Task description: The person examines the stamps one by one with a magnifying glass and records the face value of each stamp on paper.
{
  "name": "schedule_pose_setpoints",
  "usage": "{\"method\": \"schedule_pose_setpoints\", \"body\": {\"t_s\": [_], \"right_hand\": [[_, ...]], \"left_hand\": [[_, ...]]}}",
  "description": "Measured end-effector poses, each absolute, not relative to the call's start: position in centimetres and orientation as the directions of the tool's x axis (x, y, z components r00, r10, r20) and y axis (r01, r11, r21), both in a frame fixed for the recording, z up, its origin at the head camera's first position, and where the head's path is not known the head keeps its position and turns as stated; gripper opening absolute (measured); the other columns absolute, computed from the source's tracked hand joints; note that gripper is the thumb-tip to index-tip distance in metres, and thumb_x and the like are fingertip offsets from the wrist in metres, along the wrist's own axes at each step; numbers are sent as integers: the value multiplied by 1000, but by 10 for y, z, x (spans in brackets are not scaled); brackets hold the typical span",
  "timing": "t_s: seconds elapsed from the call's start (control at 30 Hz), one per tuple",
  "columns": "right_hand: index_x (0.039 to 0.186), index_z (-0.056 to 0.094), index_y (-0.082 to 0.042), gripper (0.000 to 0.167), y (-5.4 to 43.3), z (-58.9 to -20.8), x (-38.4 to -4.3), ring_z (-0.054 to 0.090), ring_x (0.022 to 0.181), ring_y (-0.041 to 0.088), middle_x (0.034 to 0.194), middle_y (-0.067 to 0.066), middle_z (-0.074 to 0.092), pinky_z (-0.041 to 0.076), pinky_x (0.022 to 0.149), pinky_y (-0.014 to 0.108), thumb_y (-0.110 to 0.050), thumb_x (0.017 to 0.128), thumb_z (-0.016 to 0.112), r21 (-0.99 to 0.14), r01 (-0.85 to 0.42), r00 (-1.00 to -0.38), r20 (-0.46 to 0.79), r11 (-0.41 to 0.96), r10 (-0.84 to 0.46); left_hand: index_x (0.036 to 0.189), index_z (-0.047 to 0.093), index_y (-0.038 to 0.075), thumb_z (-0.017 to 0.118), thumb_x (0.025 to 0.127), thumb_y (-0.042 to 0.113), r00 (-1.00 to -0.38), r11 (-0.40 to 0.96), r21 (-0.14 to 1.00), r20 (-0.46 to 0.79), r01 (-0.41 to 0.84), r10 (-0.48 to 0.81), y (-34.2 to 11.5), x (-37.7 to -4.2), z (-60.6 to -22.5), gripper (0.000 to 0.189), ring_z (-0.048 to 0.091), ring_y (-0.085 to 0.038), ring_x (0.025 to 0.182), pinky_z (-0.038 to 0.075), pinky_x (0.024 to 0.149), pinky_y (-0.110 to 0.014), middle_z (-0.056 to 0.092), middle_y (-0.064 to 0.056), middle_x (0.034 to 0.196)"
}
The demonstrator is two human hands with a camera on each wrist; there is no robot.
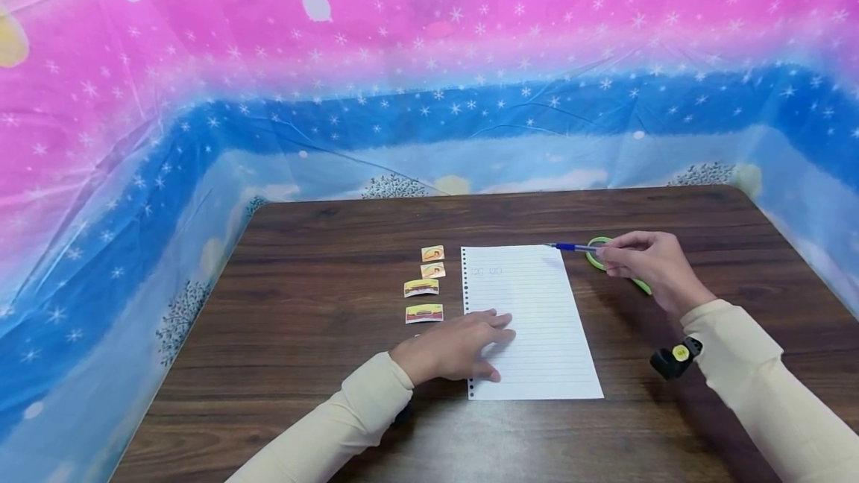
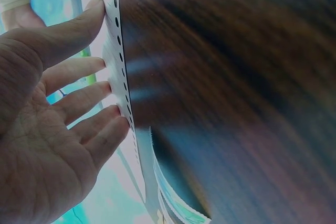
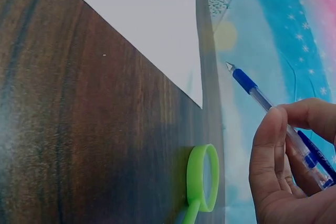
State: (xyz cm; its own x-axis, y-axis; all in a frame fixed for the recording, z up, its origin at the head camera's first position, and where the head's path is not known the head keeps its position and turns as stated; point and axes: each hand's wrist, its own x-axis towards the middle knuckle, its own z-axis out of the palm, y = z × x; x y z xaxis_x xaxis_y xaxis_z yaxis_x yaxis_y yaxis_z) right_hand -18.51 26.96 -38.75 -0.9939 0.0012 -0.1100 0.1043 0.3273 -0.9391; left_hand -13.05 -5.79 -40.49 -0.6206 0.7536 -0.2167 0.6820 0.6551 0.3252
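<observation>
A sheet of lined, punched paper (image 1: pixel 543 326) lies on the table, with small pen-drawn shapes near its upper left. My left hand (image 1: pixel 456 345) rests at the paper's left edge, fingers spread over the sheet; the left wrist view shows the fingertips (image 2: pixel 119 124) right by the punched holes. Between thumb and fingers, my right hand (image 1: pixel 647 263) pinches a blue ballpoint pen (image 1: pixel 576 247), its tip pointing left over the paper's top right corner. In the right wrist view, the bare pen tip shows beyond a blue grip. A green magnifying glass (image 3: pixel 194 179) lies below the right hand, partly hidden by it.
Left of the paper lie two small orange picture cards (image 1: pixel 432 253) and two red-and-yellow ones (image 1: pixel 424 313), slightly curled. The dark wooden table (image 1: pixel 302 319) ends at the back against a pink and blue patterned cloth (image 1: pixel 403 110).
</observation>
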Motion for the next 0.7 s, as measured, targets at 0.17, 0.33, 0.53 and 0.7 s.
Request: {"method": "schedule_pose_setpoints", "body": {"t_s": [0.17,0.33,0.53,0.7], "right_hand": [[121,64,11,52,271,-387,-186,70,88,18,114,11,62,60,82,32,-30,92,77,-944,80,-997,-82,319,9],[124,64,10,56,270,-385,-188,68,91,15,103,-4,69,59,83,32,-32,90,79,-942,89,-996,-87,324,20],[118,63,5,40,267,-382,-192,63,89,13,104,1,67,59,80,31,-25,94,74,-943,99,-995,-96,317,25],[113,62,8,33,262,-382,-196,68,84,15,97,8,72,59,79,30,-20,99,67,-971,38,-997,-52,237,-54]], "left_hand": [[148,54,14,79,90,31,-619,653,336,-214,679,755,-58,-130,-405,65,31,-22,150,31,118,-32,39,-4,160],[147,55,13,79,90,31,-618,650,337,-212,681,757,-58,-130,-404,65,31,-23,150,30,118,-32,39,-4,160],[148,55,14,79,90,31,-619,653,340,-217,677,754,-58,-131,-404,65,31,-22,150,31,118,-33,38,-4,160],[148,54,14,78,90,31,-620,655,341,-221,674,753,-58,-131,-404,65,30,-22,150,30,118,-33,38,-3,161]]}}
